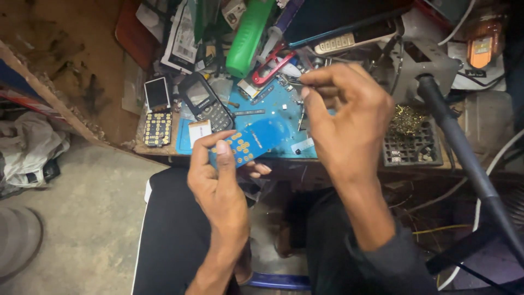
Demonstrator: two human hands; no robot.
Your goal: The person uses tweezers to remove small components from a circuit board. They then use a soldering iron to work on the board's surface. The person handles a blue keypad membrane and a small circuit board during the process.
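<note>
Head view: left hand (221, 180) grips blue keypad board (252, 142); right hand (346, 123) pinches thin tool (292, 83) above table (273, 104). Phone (204, 101) lies dismantled, reassembly pending.

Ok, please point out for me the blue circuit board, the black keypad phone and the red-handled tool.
blue circuit board (252, 143), head view, on its face with the gold pads.
black keypad phone (206, 102), head view, between screen and keys.
red-handled tool (271, 68), head view, on one red handle.

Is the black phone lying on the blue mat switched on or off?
Off, apparently: the black phone lies face up on the blue mat with a dim, blank screen.
</note>
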